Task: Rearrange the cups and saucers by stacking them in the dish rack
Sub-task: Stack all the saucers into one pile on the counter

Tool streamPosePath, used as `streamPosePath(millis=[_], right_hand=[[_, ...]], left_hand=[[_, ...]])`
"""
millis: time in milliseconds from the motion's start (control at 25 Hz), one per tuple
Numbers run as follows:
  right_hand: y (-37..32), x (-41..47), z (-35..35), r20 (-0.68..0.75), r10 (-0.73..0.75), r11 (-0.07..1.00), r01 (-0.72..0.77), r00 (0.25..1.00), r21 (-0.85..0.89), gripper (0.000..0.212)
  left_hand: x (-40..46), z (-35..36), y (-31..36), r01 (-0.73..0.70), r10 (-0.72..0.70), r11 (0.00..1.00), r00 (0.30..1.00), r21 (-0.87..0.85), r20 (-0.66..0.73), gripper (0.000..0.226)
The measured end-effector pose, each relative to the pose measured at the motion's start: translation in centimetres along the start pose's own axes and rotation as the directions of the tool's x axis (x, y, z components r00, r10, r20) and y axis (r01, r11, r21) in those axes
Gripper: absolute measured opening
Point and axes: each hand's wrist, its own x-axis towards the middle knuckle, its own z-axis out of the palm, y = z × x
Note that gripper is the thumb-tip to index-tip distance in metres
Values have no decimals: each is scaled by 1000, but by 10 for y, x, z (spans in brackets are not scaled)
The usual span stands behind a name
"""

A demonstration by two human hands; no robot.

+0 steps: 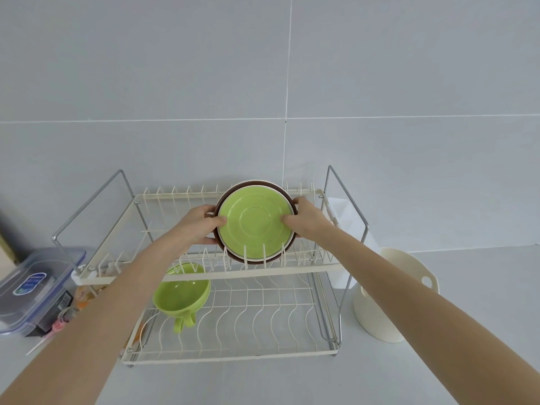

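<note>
A stack of saucers, a green saucer (pixel 256 222) in front of a brown saucer (pixel 225 249) with a white rim behind, stands on edge in the upper tier of the white wire dish rack (pixel 233 276). My left hand (pixel 201 226) grips the stack's left edge and my right hand (pixel 306 220) grips its right edge, thumbs on the green face. Green cups (pixel 181 296), nested with handles toward me, lie on the left of the lower tier.
A clear lidded plastic box (pixel 35 287) with small items beside it sits left of the rack. A cream plastic container (pixel 394 293) and a white holder (pixel 342 229) stand to the right. A grey tiled wall rises behind.
</note>
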Motion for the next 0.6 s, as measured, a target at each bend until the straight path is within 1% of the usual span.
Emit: streamPosePath(millis=[160,200,280,400,520,600], right_hand=[[0,0,0,-5,-2,1000,2,1000,-16,46],[-1,-1,-1,-2,-12,999,12,1000,-44,48],[-2,-3,-4,-8,-58,989,56,998,-140,57],[-3,-10,-8,-20,-190,935,174,982,-310,68],[-3,-25,-14,-21,-318,841,272,948,-468,69],[-2,-36,-20,-32,-388,776,307,921,-551,68]], left_hand=[[1,0,-1,6,-6,1000,1000,26,1,41],[0,0,0,-6,6,998,1000,59,2,41],[0,-2,1,-51,56,978,998,200,-18,49],[-7,-5,10,-134,177,886,983,443,-56,60],[-25,-3,23,-232,314,776,948,586,-41,59],[-40,3,33,-282,388,694,921,663,-15,60]])
